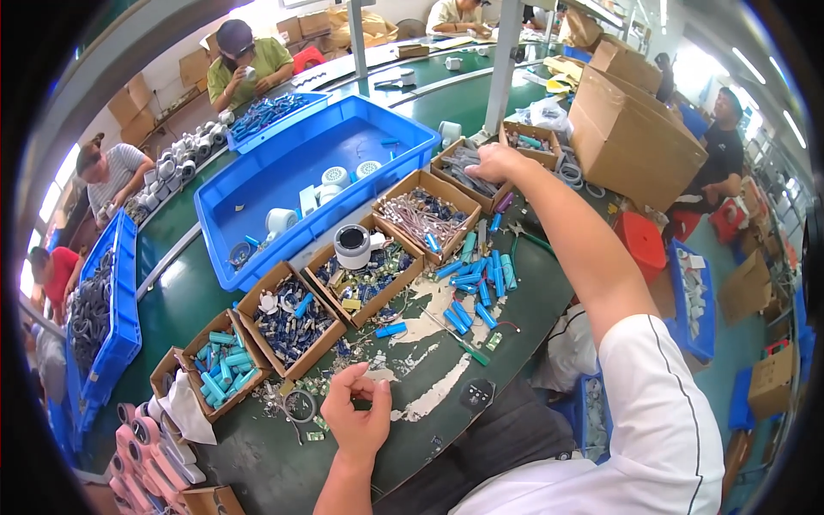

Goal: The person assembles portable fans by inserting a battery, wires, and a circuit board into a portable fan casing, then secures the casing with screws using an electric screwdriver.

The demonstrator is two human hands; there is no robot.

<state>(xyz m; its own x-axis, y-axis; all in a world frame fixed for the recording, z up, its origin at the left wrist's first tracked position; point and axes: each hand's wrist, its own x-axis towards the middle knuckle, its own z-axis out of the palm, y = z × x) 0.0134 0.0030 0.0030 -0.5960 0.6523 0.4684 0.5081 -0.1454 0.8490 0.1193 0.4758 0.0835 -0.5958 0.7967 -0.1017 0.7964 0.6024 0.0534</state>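
Note:
My right hand (496, 163) reaches to the far end of the bench, fingers bent down onto grey strip-like pieces (463, 163) in a cardboard box; its fingertips are partly hidden. Closer to me, my left hand (357, 414) hovers above the green bench top, fingers curled toward the thumb; anything in them is too small to make out. Beside it lie a grey ring (299, 406) and small circuit boards (315, 436). Blue battery cells (489, 275) lie loose between my hands, with a green-handled screwdriver (470, 350) and pliers (534, 240) nearby.
Cardboard boxes hold teal cells (225, 369), small boards (287, 330), a white round housing (353, 246) and wired parts (429, 215). Behind them stands a large blue tray (322, 137). Pink devices (146, 455) are at lower left, a big carton (635, 129) at right. Several people work around.

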